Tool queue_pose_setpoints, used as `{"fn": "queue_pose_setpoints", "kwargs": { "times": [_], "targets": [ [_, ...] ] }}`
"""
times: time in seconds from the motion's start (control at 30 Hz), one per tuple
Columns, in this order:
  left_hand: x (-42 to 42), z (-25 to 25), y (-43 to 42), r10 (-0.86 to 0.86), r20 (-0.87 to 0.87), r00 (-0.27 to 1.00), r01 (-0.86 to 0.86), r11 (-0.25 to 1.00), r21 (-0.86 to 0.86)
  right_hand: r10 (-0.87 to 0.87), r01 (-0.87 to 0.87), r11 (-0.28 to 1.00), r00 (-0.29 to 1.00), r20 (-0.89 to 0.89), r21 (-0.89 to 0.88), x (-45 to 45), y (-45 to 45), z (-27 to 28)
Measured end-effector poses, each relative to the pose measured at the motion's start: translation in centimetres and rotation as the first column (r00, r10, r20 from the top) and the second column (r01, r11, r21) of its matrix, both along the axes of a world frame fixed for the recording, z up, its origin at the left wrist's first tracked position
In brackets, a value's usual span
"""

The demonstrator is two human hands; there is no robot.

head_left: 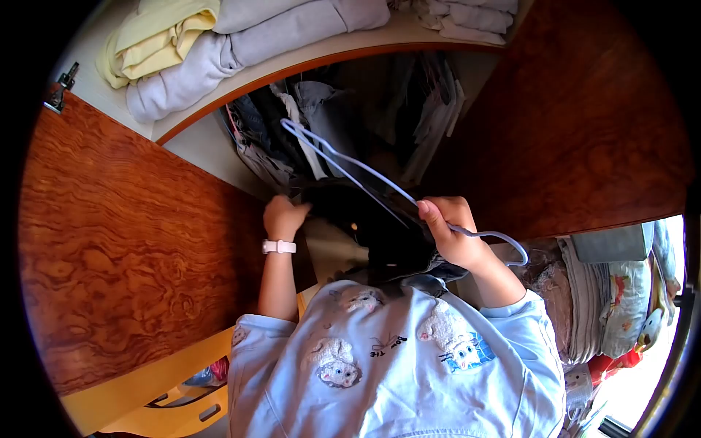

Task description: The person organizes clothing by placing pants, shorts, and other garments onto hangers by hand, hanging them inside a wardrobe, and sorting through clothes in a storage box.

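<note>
My right hand (450,228) is closed around a pale lavender clothes hanger (352,162). The hanger's hook curves out to the right, and its long narrow end points up and left toward the wardrobe. My left hand (285,217), with a light pink band on the wrist, is pinched at the upper left edge of a black garment (350,212). This dark garment hangs in front of my body, below the hanger, and part of the hanger's lower bar runs against it. Its lower folds are in shadow, so its kind cannot be made out.
Ahead is an open wardrobe with hanging clothes (321,117). Folded grey fabric (292,36) and a yellow cloth (164,36) lie on the shelf above. Wooden doors stand at the left (139,255) and right (584,124). Stacked textiles (584,299) are at the right.
</note>
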State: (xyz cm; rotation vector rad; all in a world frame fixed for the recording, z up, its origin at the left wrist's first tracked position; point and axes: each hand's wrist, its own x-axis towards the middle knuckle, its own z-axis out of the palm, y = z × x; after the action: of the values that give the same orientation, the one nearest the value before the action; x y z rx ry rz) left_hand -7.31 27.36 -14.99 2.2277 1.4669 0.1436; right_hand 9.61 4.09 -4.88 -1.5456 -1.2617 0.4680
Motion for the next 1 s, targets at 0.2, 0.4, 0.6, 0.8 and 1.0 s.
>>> {"fn": "queue_pose_setpoints", "kwargs": {
  "times": [0.2,0.4,0.6,0.8,1.0],
  "targets": [
    [-0.3,-7.8,-1.0,-0.216,0.328,0.920,0.166,0.971,0.173,0.006,-0.001,0.999,0.996,0.085,-0.048,1.0,-0.9,0.2],
    [2.4,-5.2,-4.2,-0.292,0.438,0.850,0.226,0.954,0.197,0.101,-0.083,0.986,0.987,0.126,-0.145,1.6,-1.9,0.4],
    [3.6,-1.7,-2.3,0.125,0.693,0.710,0.013,0.982,-0.191,0.282,-0.236,0.949,0.933,0.225,-0.209,3.5,-3.8,-2.1],
    [4.2,3.6,-2.7,0.109,0.825,0.554,0.086,0.979,-0.186,0.254,-0.122,0.945,0.859,0.445,-0.304,3.0,-4.1,-3.7],
    [4.3,9.8,-9.7,-0.419,0.707,0.570,0.278,0.908,0.315,-0.003,0.018,0.996,0.985,0.170,-0.087,2.8,0.0,-4.9]
  ]
}}
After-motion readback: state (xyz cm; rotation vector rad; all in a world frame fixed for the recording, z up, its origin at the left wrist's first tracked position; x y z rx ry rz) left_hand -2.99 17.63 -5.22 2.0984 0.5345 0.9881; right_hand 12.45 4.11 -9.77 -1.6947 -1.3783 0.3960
